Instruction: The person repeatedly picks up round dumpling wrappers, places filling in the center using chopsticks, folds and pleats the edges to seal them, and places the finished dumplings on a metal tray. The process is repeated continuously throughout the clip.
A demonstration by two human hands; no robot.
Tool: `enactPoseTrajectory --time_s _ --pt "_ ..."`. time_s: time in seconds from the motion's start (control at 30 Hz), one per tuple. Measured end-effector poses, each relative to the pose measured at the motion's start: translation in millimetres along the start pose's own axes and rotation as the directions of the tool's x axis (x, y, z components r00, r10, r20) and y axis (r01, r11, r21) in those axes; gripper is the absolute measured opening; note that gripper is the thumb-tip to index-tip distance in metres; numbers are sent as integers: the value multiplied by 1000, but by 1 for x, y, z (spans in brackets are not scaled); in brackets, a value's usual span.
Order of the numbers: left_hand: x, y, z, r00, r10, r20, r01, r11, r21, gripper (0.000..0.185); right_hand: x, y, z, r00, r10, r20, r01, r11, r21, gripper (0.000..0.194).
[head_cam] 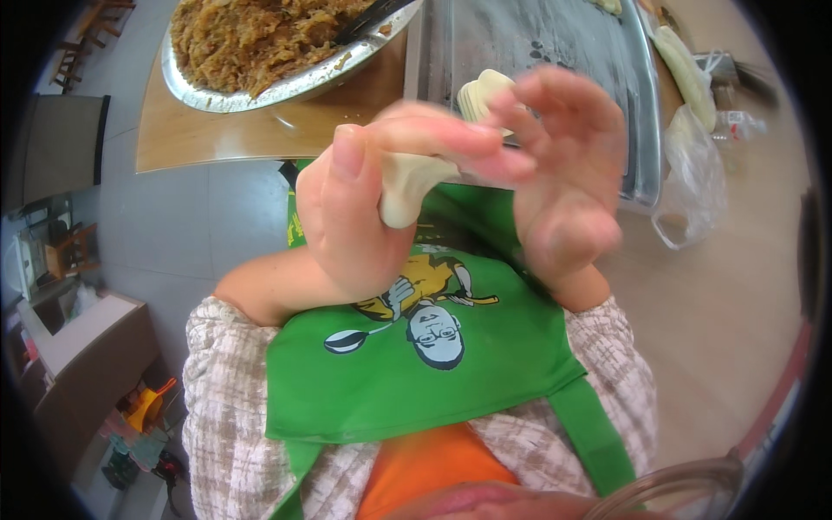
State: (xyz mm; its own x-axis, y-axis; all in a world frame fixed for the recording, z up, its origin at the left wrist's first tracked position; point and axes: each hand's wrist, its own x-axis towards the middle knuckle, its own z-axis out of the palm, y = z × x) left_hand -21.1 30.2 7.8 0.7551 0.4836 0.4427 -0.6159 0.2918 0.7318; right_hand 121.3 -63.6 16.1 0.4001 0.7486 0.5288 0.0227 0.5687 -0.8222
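My left hand (364, 201) is raised in front of the green apron, curled around a pale piece of dough (403, 195). Its edge shows between the thumb and the fingers. Close at its right, my right hand (569, 175) is lifted with the fingers apart and bent, blurred, and nothing shows in it. Behind the fingers a small stack of round dough wrappers (478, 94) lies on a floured metal tray (448, 39), partly hidden. A metal dish (260, 104) of brown shredded filling (253, 45) stands at the upper left, with a dark utensil (370, 19) in it.
The wooden tabletop (214, 136) has its near edge under the dish. More pale dough (608, 5) lies at the tray's far end. Beyond the tray's right side are a clear plastic bag (692, 175), a long pale bagged item (682, 71) and a plastic bottle (741, 125).
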Motion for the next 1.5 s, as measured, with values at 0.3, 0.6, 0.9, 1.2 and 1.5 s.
enactPoseTrajectory --time_s 0.3,0.6,0.9,1.2,1.5 --pt "3 -13 -6 956 293 -11 -198 672 714 82 -10 -15 4 954 298 26 -297 937 186 18" --pt "-4 -2 10 958 252 -140 -49 620 783 12 -11 -16 -11 998 57 19 -50 961 -273 25" --pt "18 -26 -11 999 15 34 -34 720 693 89 14 -18 -67 574 797 186 -795 489 359 31" --pt "18 -30 -32 935 151 321 -313 780 543 47 175 79 -174 835 482 -266 -539 814 -216 34" --pt "26 -23 -39 934 113 339 -295 780 552 37 188 166 -198 937 162 -309 -342 597 -726 24"
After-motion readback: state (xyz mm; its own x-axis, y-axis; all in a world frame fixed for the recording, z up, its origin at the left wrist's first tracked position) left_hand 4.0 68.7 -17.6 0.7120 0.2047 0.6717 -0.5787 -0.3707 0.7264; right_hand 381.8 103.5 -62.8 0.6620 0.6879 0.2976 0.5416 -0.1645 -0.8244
